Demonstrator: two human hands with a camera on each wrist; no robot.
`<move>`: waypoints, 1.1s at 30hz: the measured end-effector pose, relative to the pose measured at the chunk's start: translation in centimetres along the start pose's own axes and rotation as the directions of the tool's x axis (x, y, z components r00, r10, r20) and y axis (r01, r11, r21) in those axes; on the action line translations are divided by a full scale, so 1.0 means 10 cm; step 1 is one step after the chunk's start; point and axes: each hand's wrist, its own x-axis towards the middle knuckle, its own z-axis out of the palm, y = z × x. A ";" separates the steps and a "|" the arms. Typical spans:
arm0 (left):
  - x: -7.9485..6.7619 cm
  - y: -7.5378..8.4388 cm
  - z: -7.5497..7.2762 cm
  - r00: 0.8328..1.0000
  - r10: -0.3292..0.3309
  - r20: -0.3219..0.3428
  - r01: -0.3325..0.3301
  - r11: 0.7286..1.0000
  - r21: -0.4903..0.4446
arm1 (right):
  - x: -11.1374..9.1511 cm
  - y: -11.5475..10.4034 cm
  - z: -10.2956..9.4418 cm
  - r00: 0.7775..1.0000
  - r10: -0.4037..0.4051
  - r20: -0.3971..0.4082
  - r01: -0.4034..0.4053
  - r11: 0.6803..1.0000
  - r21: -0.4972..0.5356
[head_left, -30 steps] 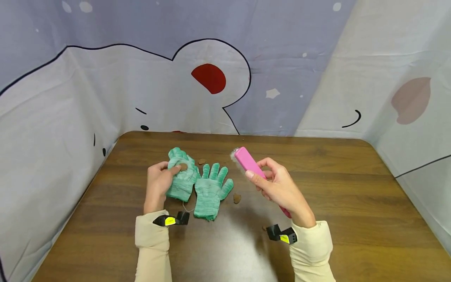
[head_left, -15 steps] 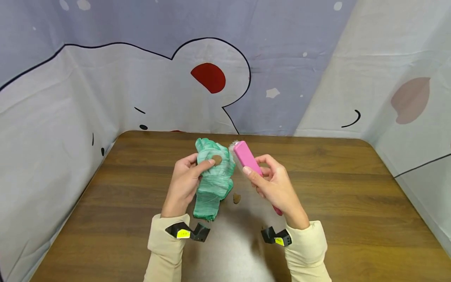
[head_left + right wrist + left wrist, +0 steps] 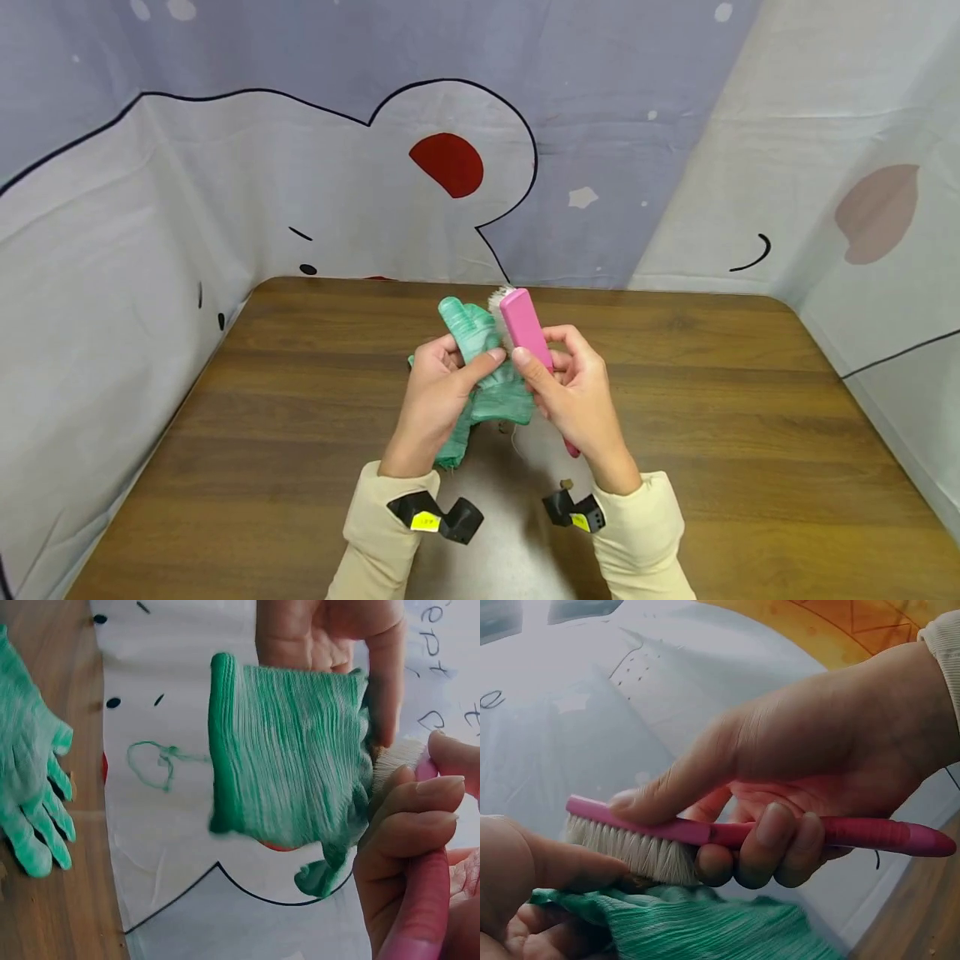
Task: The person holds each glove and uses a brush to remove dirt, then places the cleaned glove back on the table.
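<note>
My left hand (image 3: 437, 408) pinches a green knitted glove (image 3: 508, 403) above the table, thumb on its upper face. My right hand (image 3: 583, 408) grips a pink brush (image 3: 523, 321), thumb along the back of its head and fingers curled round the handle. In the left wrist view the white bristles (image 3: 634, 847) meet the glove right by my left thumb tip, where a small brown patch (image 3: 639, 882) partly shows. The glove's ribbed cuff (image 3: 285, 750) faces the right wrist camera. A second green glove (image 3: 26, 765) lies on the table, partly hidden in the head view.
A small brown piece (image 3: 566, 483) lies on the wooden table (image 3: 712, 417) near my right wrist. Another is mostly hidden below the held glove. A printed cloth (image 3: 300, 183) hangs behind the table. A loose thread (image 3: 515, 440) dangles from the held glove.
My left hand has lifted the glove and carried it right, over the second glove, tilting it toward the brush. The brush has shifted slightly left and up, and its bristles now meet the glove.
</note>
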 end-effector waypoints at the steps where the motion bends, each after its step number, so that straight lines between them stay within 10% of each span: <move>1: -0.01 0.00 0.01 1.000 0.014 -0.012 -0.014 1.000 0.005 | 0.00 0.00 0.00 1.000 -0.004 -0.007 0.004 1.000 -0.013; 14: -0.03 0.04 0.05 0.953 0.172 -0.251 -0.191 0.980 -0.052 | -0.04 -0.03 0.05 0.998 0.009 -0.057 -0.022 0.972 -0.233; 21: -0.01 0.16 -0.11 0.906 0.258 -0.336 -0.329 0.929 -0.171 | 0.03 0.12 -0.22 0.988 0.154 0.026 -0.123 0.871 -0.476; 26: 0.01 0.12 -0.08 0.929 0.248 -0.275 -0.270 0.962 -0.044 | 0.02 0.11 -0.31 0.975 0.222 -0.005 -0.217 0.947 -0.236; 33: 0.02 0.01 0.08 0.973 0.133 -0.188 -0.119 0.989 0.086 | -0.04 -0.02 -0.24 0.991 0.130 -0.009 -0.130 0.987 -0.093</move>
